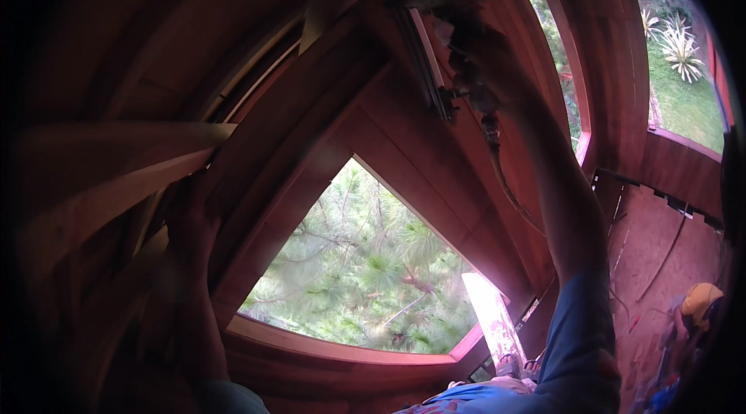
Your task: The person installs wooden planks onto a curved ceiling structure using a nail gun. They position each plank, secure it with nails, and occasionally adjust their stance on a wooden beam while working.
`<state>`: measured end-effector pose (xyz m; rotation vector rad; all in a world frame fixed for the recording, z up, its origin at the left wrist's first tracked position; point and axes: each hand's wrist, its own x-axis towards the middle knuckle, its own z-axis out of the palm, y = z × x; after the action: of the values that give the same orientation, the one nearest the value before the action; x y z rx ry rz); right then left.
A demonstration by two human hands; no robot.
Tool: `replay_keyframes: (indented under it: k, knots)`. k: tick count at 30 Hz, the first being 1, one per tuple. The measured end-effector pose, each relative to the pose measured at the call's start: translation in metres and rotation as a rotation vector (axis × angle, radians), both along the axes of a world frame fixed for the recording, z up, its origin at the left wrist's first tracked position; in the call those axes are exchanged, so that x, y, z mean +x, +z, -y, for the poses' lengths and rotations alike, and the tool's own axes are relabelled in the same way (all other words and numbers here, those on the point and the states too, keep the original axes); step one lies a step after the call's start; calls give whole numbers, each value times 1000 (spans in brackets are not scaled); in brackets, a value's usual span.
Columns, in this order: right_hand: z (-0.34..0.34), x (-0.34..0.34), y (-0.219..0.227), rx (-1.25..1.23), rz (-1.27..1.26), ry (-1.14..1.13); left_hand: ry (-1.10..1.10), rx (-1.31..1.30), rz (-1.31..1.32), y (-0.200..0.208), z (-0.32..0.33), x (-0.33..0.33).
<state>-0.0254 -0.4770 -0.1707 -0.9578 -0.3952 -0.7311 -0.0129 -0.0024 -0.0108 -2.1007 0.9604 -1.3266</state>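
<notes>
One sill [342, 349] edges an open triangle [365, 266] at six o'clock; right hand [488, 47], one o'clock, grips a shadowed tool [429, 64]; left hand [193, 224], nine o'clock: hold too dark to tell.

1. No words, numbers, labels or signs can be read anywhere.
2. The tool [426, 57] is too dark to show any lettering.
3. The blue shirt [486, 396] has reddish marks near the lower edge, too unclear to tell as writing.
</notes>
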Motion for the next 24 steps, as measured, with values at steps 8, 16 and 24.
replay_keyframes:
  k: [8,16,24]
  knots:
    - [-76,-49,-131,13,-73,54,-11,45,-41,7,-2,-9]
    - [-152,-131,-265,74,-433,171,92,0,19,7,29,6]
    - [-231,-168,-320,238,-534,579,143,46,54,23,17,-14]
